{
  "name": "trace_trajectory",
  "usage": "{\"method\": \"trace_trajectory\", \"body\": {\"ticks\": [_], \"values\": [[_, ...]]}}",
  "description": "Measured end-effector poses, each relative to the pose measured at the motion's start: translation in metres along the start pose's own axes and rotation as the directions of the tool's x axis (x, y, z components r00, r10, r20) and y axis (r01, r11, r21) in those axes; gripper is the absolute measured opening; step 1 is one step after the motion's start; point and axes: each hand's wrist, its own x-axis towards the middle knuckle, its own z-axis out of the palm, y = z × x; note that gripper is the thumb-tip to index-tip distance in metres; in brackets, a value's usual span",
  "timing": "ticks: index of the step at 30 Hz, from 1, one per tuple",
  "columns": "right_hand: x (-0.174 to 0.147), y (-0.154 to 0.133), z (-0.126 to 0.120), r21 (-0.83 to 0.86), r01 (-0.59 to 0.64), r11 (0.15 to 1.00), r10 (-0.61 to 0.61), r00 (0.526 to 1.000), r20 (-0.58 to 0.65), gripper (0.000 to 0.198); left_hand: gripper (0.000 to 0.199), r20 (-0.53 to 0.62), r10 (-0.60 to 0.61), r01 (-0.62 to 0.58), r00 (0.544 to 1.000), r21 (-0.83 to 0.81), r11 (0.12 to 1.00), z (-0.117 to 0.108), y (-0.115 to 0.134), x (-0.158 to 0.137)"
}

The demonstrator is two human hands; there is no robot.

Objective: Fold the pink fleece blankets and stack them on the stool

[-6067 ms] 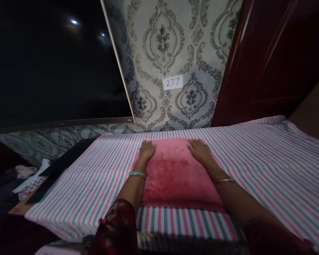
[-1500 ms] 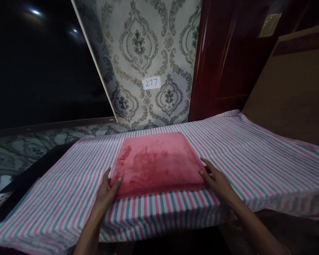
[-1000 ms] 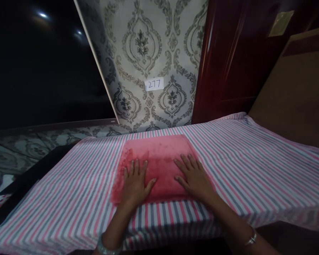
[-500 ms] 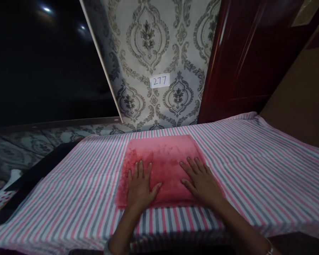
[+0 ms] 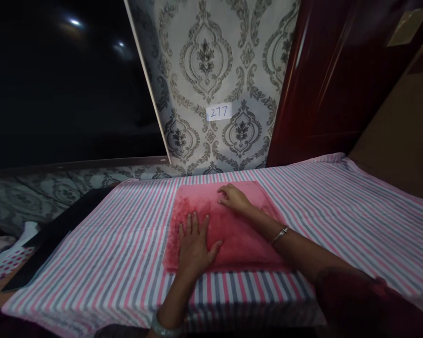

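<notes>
A flat, roughly square piece of red plush fabric [image 5: 239, 239] lies on a striped cloth [image 5: 127, 244]. Its nap is lighter along the far side and darker toward me, with mottled patches on the left; whether it is a folded cloth or a thin cushion I cannot tell. My left hand [image 5: 195, 246] rests flat on its left part, fingers spread. Over the far middle of the fabric is my right hand [image 5: 234, 198], its fingers bent and a gap between thumb and fingertips. Nothing shows in that hand.
A large dark screen [image 5: 70, 94] stands at the left before a patterned wall [image 5: 204, 65]. A paper label reading 277 [image 5: 219, 111] is on the wall. To the right are a dark red wooden panel [image 5: 313, 94] and a brown board [image 5: 402, 131]. Dotted fabric [image 5: 10, 267] lies far left.
My right hand has left the fabric's right side, moved up and left to its far middle, and curled its fingers. My left hand stays spread on the fabric. The view has shifted slightly.
</notes>
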Motion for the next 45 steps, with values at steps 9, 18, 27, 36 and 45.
{"method": "trace_trajectory", "body": {"ticks": [9, 18, 27, 36, 45], "values": [[0.026, 0.042, 0.004, 0.119, -0.263, 0.957, 0.284, 0.932, -0.226, 0.029, 0.077, -0.039, 0.013, -0.014, 0.999, -0.024, 1.000, 0.005, -0.003, -0.001], [-0.017, 0.019, 0.001, -0.104, -0.006, 0.995, -0.006, 0.993, -0.119, 0.047, 0.076, -0.028, 0.016, -0.016, 0.999, 0.005, 1.000, 0.002, -0.003, 0.000], [-0.094, 0.038, -0.009, -0.348, -0.024, 0.937, 0.039, 0.999, 0.034, 0.057, 0.077, 0.002, 0.013, -0.013, 1.000, -0.013, 1.000, -0.003, 0.002, 0.003], [-0.135, 0.056, -0.023, -0.317, -0.016, 0.948, 0.003, 0.999, -0.043, 0.052, 0.067, 0.038, 0.088, -0.088, 0.995, 0.014, 0.996, -0.018, -0.007, -0.006], [-0.224, 0.084, -0.032, -0.246, 0.255, 0.935, -0.282, 0.956, -0.082, 0.075, 0.068, -0.010, 0.337, -0.337, 0.941, -0.012, 0.941, -0.025, -0.075, -0.052]]}}
